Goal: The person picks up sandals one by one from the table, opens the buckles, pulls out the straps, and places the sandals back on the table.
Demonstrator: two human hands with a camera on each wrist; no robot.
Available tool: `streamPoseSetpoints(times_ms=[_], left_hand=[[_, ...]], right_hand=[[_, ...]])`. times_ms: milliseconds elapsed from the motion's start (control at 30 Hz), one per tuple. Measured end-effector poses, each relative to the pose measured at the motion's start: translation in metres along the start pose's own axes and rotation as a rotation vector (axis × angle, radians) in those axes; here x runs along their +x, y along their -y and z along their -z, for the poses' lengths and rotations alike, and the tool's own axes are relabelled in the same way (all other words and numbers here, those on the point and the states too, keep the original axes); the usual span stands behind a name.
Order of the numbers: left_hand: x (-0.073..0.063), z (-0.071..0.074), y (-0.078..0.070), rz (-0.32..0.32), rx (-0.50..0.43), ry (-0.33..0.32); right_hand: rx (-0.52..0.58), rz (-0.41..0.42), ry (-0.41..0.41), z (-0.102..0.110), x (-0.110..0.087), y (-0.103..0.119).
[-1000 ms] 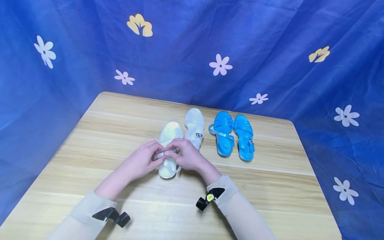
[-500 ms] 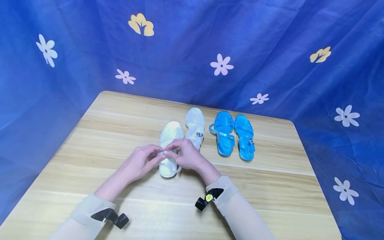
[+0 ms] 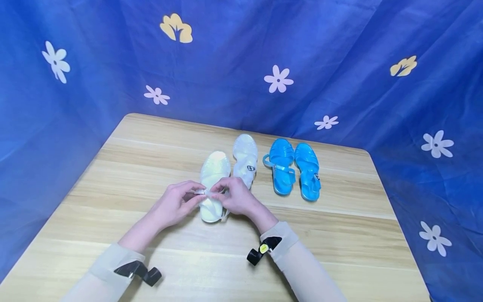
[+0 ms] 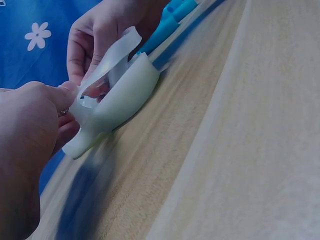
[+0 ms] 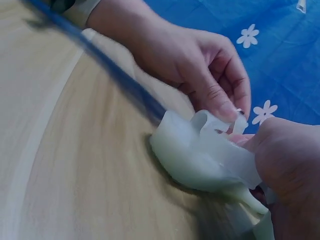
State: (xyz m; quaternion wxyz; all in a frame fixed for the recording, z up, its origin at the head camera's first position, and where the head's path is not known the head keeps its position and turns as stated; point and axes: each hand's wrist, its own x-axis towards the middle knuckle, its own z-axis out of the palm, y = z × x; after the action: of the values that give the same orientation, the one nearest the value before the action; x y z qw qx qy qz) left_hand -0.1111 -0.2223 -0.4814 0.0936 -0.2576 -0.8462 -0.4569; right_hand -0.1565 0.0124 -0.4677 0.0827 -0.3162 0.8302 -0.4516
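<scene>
A white jelly sandal [image 3: 215, 164] lies on the table, toe pointing away. Over its middle, my left hand [image 3: 176, 204] pinches the small metal buckle [image 3: 200, 191] between thumb and fingers. Close on the right, my right hand [image 3: 238, 196] pinches the sandal's white ankle strap [image 4: 114, 55], the fingertips of both hands almost meeting. In the right wrist view, the strap rises in a loop above the pale heel cup [image 5: 182, 152]. The fingers partly hide where strap and buckle meet.
A second white sandal [image 3: 245, 153] lies just right of the first, partly behind my right hand. Two blue sandals, one with its strap across [image 3: 281, 153] and one beside it [image 3: 306, 157], lie further right. A blue flowered curtain [image 3: 226, 54] hangs behind the wooden table [image 3: 358, 251].
My left fingers have shifted slightly and the buckle has turned, its metal frame now showing between them. My right hand stays almost in place on the strap. The other sandals have not moved.
</scene>
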Motion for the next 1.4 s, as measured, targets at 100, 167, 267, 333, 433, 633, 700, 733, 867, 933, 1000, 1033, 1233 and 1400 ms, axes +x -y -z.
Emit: streamPoseSetpoints(times_ms=[100, 167, 267, 333, 433, 633, 700, 733, 867, 933, 1000, 1033, 1233, 1400], left_hand=[[0.0, 0.001, -0.001, 0.006, -0.01, 0.002], [0.001, 0.001, -0.001, 0.011, -0.004, 0.002], [0.002, 0.002, -0.003, 0.005, 0.016, 0.007], [0.003, 0.002, -0.004, -0.005, 0.028, 0.01], [0.005, 0.001, -0.004, -0.023, 0.031, 0.012], [0.006, 0.0, -0.004, -0.038, 0.019, 0.012], [0.006, 0.0, -0.004, -0.041, 0.019, 0.01], [0.006, -0.001, -0.004, -0.043, 0.02, 0.01], [0.007, -0.002, -0.003, -0.051, 0.008, 0.017], [0.007, -0.002, -0.003, -0.042, 0.005, 0.021], [0.006, -0.002, -0.003, -0.02, 0.001, 0.017], [0.005, -0.001, -0.003, -0.008, 0.0, 0.015], [0.003, 0.002, -0.003, 0.035, -0.018, 0.001], [0.003, 0.001, -0.002, 0.039, -0.023, 0.0]], right_hand=[[0.012, 0.012, 0.011, 0.002, -0.001, -0.001], [0.014, 0.031, 0.014, 0.005, -0.001, -0.001], [0.004, 0.074, 0.02, 0.01, -0.002, 0.0], [-0.029, 0.122, 0.022, 0.013, -0.002, 0.002], [-0.133, 0.204, 0.024, 0.014, 0.0, 0.007], [-0.393, 0.245, -0.001, 0.013, 0.003, 0.018], [-0.429, 0.231, -0.001, 0.013, 0.003, 0.02], [-0.432, 0.226, 0.0, 0.013, 0.003, 0.02], [-0.372, 0.22, -0.015, 0.012, 0.001, 0.016], [-0.329, 0.22, -0.028, 0.012, 0.0, 0.012], [-0.293, 0.206, -0.044, 0.013, -0.002, 0.008], [-0.277, 0.195, -0.05, 0.013, -0.004, 0.007], [-0.198, 0.152, -0.072, 0.015, -0.009, -0.001], [-0.169, 0.16, -0.073, 0.014, -0.009, -0.001]])
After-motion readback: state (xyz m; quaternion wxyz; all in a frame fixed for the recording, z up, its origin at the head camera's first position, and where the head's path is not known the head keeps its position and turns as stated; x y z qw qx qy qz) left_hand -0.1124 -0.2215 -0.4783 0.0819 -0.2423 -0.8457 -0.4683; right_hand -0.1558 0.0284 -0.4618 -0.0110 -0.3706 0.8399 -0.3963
